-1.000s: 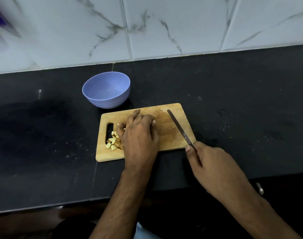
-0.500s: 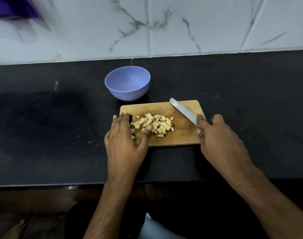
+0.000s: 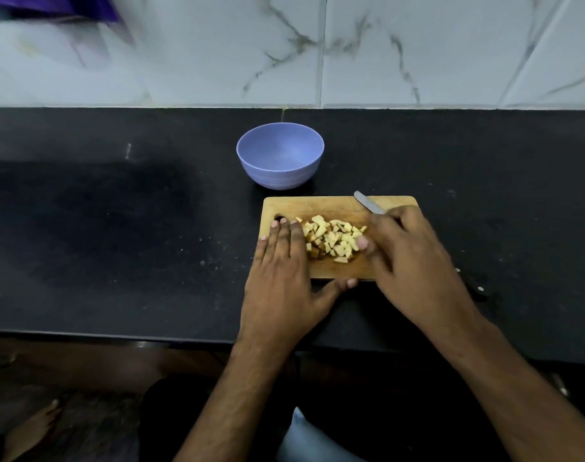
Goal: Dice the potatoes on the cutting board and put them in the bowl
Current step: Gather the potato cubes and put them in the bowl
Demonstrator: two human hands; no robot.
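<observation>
- Diced potatoes: heaped at centre frame on the cutting board. The bowl stands just above the board and holds none.
- Left hand: fingers straight, flat against the heap's left side, holding nothing. Risk: a hasty sweep scatters pieces onto the worktop.
- Right hand: curled round the knife, blade pointing upper left. Risk: scooping with the blade in hand may nick the left fingers.
- Risk: tilting the board may nudge the bowl.

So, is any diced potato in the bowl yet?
No, the bowl looks empty; the potato pieces are all piled on the cutting board.
</observation>
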